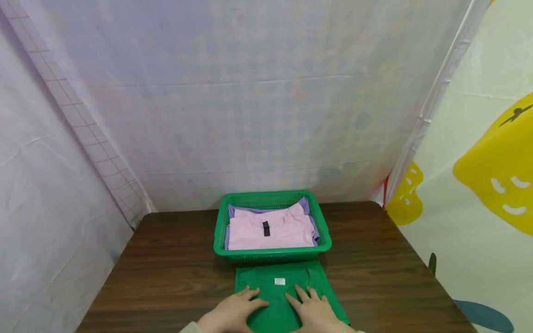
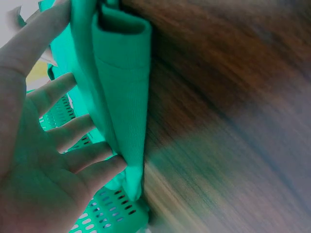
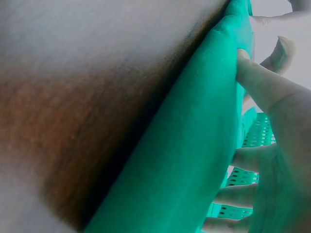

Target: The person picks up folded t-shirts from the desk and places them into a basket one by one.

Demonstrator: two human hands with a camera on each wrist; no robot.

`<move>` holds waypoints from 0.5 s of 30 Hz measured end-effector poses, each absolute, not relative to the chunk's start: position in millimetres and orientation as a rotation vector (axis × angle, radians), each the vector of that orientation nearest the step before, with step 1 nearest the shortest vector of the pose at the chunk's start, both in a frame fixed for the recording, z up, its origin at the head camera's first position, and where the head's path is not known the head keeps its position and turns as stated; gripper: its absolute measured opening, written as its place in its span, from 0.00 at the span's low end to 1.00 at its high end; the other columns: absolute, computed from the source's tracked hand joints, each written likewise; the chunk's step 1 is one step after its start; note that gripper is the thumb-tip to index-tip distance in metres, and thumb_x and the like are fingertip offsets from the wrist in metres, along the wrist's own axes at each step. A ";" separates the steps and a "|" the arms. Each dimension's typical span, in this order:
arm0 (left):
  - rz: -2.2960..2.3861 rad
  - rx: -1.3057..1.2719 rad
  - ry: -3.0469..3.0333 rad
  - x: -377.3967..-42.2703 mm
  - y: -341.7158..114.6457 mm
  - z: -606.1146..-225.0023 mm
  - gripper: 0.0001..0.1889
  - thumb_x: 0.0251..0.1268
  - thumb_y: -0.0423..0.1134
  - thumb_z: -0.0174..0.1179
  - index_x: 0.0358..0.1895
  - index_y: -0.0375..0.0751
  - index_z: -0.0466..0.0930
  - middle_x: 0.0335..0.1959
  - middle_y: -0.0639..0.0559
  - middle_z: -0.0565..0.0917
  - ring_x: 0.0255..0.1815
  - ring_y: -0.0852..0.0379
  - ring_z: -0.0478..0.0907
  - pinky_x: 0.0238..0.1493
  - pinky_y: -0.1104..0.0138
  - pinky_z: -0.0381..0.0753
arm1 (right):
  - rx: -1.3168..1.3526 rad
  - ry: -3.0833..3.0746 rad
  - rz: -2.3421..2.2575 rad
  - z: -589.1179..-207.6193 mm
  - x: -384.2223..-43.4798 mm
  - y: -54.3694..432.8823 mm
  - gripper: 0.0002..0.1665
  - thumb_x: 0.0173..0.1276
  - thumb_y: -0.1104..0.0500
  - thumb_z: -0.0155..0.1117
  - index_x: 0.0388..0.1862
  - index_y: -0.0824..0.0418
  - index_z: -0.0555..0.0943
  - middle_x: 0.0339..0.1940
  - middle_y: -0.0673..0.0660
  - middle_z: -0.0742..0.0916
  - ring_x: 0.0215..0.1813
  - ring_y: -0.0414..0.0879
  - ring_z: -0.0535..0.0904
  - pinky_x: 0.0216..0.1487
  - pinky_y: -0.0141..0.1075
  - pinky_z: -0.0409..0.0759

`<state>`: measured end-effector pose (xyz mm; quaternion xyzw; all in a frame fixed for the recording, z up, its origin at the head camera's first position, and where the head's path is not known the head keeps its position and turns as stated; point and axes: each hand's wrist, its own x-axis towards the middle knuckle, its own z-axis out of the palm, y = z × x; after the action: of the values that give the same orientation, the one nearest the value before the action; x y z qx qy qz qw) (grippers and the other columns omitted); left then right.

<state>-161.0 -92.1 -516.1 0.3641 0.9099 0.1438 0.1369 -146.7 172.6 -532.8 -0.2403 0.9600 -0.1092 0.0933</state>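
A folded green T-shirt (image 1: pixel 278 294) with a white neck label lies on the table in front of the basket. My left hand (image 1: pixel 234 311) rests on its left part, fingers spread and fairly straight. On its right part rests my right hand (image 1: pixel 313 312), its fingers also spread. In the left wrist view, the left hand (image 2: pixel 53 145) touches the top of the shirt (image 2: pixel 121 97) beside its folded layers. The right wrist view has the right hand (image 3: pixel 277 160) touching the top of the shirt (image 3: pixel 180 141) near its rounded folded edge. Neither hand grips the cloth.
A green plastic basket (image 1: pixel 272 253) stands at the table's back edge. Inside it lies a folded pink shirt (image 1: pixel 250 235) over purple cloth (image 1: pixel 227 238). The brown wooden table (image 1: pixel 175 263) meets a pale curtain (image 1: pixel 250 115) behind.
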 end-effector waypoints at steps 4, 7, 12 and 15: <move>0.430 1.064 2.628 -161.5 -93.5 -516.6 0.41 0.47 0.72 0.63 0.66 0.60 0.73 0.68 0.44 0.69 0.67 0.35 0.65 0.55 0.44 0.75 | -0.726 2.855 -0.317 -534.2 -146.1 172.7 0.58 0.44 0.20 0.63 0.68 0.52 0.73 0.66 0.67 0.74 0.62 0.70 0.68 0.47 0.70 0.71; 0.419 1.088 2.646 -161.2 -93.9 -517.9 0.41 0.47 0.71 0.64 0.66 0.59 0.73 0.68 0.44 0.70 0.66 0.35 0.66 0.55 0.46 0.75 | -0.733 2.861 -0.320 -535.0 -146.0 173.8 0.58 0.43 0.19 0.62 0.68 0.52 0.73 0.66 0.66 0.74 0.62 0.70 0.68 0.47 0.70 0.71; 0.426 1.079 2.670 -161.2 -92.5 -518.2 0.37 0.48 0.67 0.67 0.64 0.59 0.74 0.67 0.46 0.70 0.66 0.38 0.67 0.56 0.50 0.75 | -0.768 2.846 -0.399 -530.0 -148.0 180.1 0.53 0.46 0.23 0.66 0.67 0.51 0.74 0.65 0.65 0.75 0.62 0.69 0.69 0.47 0.68 0.72; 0.467 1.026 2.697 -160.8 -92.6 -515.9 0.34 0.50 0.64 0.68 0.63 0.57 0.76 0.66 0.47 0.72 0.65 0.43 0.70 0.56 0.52 0.76 | -0.808 2.828 -0.479 -524.2 -150.1 187.2 0.49 0.50 0.29 0.69 0.66 0.53 0.75 0.64 0.65 0.76 0.61 0.67 0.71 0.48 0.65 0.74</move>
<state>-160.8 -92.6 -515.9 0.3489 0.9171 0.1589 0.1090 -150.1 187.2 -524.2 -0.2704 0.9459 -0.1601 0.0806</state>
